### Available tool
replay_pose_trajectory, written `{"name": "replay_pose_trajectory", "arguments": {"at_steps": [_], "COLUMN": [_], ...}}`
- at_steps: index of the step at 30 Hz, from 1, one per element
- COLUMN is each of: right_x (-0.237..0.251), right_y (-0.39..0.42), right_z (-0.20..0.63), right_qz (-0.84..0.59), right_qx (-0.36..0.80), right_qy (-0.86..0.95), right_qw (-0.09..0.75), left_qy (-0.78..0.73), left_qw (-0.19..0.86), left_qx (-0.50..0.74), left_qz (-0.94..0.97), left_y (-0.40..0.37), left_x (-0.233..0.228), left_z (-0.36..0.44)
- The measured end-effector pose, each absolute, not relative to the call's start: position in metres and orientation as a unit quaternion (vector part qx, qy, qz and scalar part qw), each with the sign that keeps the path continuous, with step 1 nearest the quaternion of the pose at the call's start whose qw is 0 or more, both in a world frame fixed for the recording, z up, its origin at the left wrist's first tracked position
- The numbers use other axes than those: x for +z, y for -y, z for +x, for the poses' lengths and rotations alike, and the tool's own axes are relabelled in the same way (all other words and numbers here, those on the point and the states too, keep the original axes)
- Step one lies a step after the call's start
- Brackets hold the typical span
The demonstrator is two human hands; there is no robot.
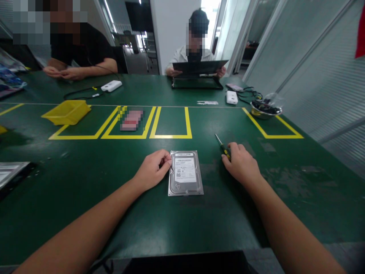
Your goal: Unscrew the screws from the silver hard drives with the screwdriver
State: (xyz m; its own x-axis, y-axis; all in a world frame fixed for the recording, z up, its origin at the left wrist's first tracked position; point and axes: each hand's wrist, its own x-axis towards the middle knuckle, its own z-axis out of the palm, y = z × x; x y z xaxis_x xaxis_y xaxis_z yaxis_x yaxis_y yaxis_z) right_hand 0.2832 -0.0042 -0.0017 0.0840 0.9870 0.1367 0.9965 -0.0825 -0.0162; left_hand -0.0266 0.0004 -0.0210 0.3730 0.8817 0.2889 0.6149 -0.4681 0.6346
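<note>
A silver hard drive with a white label lies flat on the green table in front of me. My left hand is at its upper left edge, thumb and curled fingers closed against the side. To the right of the drive, my right hand rests low over the table with its fingers round the handle of a screwdriver. The handle is black and yellow, partly covered by the hand, and the thin metal shaft points away to the upper left.
Yellow tape outlines cross the table beyond the drive. A yellow bin stands far left, a metal bowl of dark parts far right. Another drive lies at the left edge. Two people sit opposite; one holds a dark panel.
</note>
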Motion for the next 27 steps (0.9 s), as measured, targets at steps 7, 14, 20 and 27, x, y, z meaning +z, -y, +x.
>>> {"name": "replay_pose_trajectory", "arguments": {"at_steps": [7, 14, 20, 27], "right_x": [0.007, 0.017, 0.008, 0.004], "right_y": [0.009, 0.032, 0.053, 0.06], "right_z": [0.286, 0.294, 0.326, 0.385], "right_qz": [-0.722, -0.689, -0.668, -0.72], "right_qx": [-0.036, -0.034, -0.029, -0.027], "right_qy": [0.69, 0.723, 0.739, 0.69], "right_qw": [0.04, 0.028, 0.078, 0.063], "left_qy": [-0.43, -0.42, -0.409, -0.414], "left_qw": [0.191, 0.182, 0.188, 0.191], "left_qx": [0.286, 0.283, 0.279, 0.282], "left_qz": [0.835, 0.843, 0.848, 0.844], "left_y": [-0.003, -0.003, -0.005, -0.007], "left_x": [-0.024, -0.024, -0.023, -0.026], "left_z": [-0.029, -0.029, -0.03, -0.031]}}
